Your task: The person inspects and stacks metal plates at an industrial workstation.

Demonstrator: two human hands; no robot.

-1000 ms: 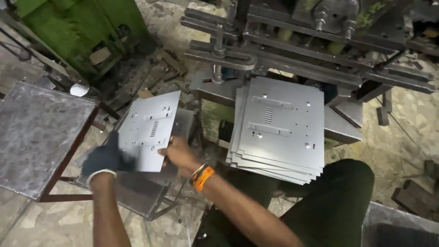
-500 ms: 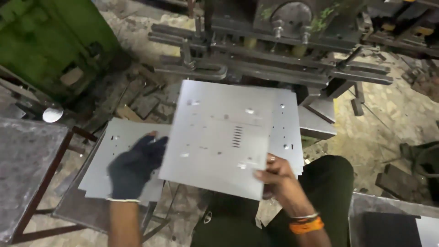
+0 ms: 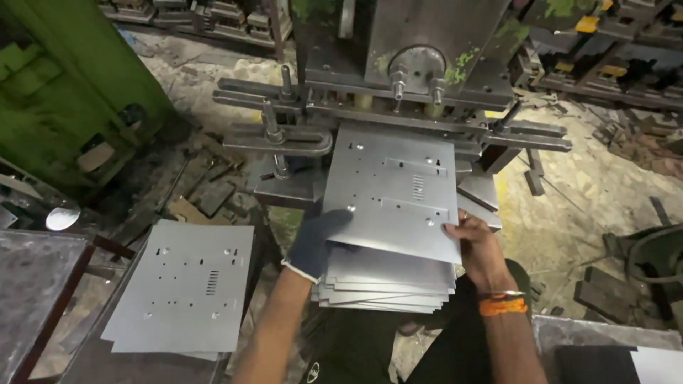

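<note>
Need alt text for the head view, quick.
Both hands hold a punched metal sheet at a press: gloved left hand, bare right hand. A sheet stack lies beneath, and another sheet lies left.

Two hands hold one flat grey metal sheet with small holes (image 3: pixel 391 188): one left hand in a dark glove (image 3: pixel 318 242) and one bare right hand (image 3: pixel 478 245). One stack of the same grey sheets (image 3: pixel 388 281) lies under it; the number in it cannot be counted. One more small pile of holed sheets (image 3: pixel 186 284) lies to the left. One orange wristband (image 3: pixel 502 306) shows.
</note>
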